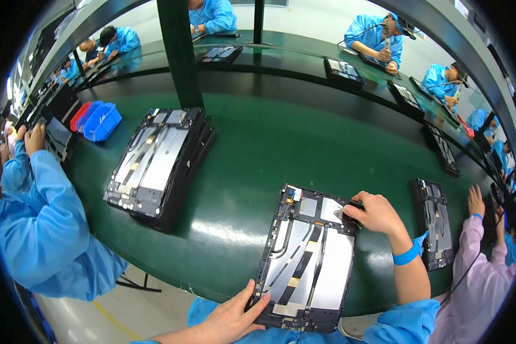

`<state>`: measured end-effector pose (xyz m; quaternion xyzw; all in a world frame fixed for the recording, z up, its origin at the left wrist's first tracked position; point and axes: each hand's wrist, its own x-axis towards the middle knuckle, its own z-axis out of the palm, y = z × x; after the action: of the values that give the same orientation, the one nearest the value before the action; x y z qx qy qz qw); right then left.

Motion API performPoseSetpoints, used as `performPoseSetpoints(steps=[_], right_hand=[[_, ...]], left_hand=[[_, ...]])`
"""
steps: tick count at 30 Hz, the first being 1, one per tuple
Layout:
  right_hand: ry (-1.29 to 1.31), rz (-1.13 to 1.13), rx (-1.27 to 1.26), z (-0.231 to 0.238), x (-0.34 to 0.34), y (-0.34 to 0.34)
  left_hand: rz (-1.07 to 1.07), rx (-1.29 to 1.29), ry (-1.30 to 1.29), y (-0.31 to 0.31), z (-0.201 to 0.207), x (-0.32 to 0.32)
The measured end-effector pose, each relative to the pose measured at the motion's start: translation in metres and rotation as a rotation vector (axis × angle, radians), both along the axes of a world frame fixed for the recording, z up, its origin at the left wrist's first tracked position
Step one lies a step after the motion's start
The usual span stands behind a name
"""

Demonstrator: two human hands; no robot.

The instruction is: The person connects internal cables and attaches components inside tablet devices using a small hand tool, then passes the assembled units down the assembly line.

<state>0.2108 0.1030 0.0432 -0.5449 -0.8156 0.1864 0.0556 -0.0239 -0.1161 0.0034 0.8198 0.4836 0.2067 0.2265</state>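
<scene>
An opened tablet (335, 269) without its back cover lies at the table's near edge, slightly turned, its silver panels and dark ribbon cables exposed. My left hand (235, 315) grips its lower left edge, thumb over the frame. At the upper right corner, my right hand (378, 215) is closed, thumb and fingers pinching a small black part (352, 213) against the tablet. The fingers mostly hide that part, so its kind and whether it is attached cannot be made out. A blue band (407, 253) circles my right wrist.
A stack of opened tablets (165, 155) stands to the left on the green table (241, 155). Blue bins (103, 121) and a red one sit beyond it. Another tablet (434, 223) lies at right. Co-workers sit on both sides and across, behind a dark upright post (180, 51).
</scene>
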Motion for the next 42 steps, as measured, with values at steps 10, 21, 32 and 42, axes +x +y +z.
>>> performPoseSetpoints(steps=[10,21,32,42], right_hand=[[-0.025,0.089,0.034,-0.005,0.016,-0.003],[0.288,0.762,0.125,0.009,-0.072,-0.011],[0.071,0.919,0.161,0.009,-0.099,-0.006],[-0.011,0.964,0.182,0.014,-0.101,-0.009]], left_hand=[[0.055,-0.104,0.077,-0.014,0.006,0.013],[-0.047,0.136,-0.016,0.037,0.03,0.007],[-0.242,0.246,-0.171,0.071,0.005,0.013],[-0.233,0.288,-0.216,0.077,0.0,0.017]])
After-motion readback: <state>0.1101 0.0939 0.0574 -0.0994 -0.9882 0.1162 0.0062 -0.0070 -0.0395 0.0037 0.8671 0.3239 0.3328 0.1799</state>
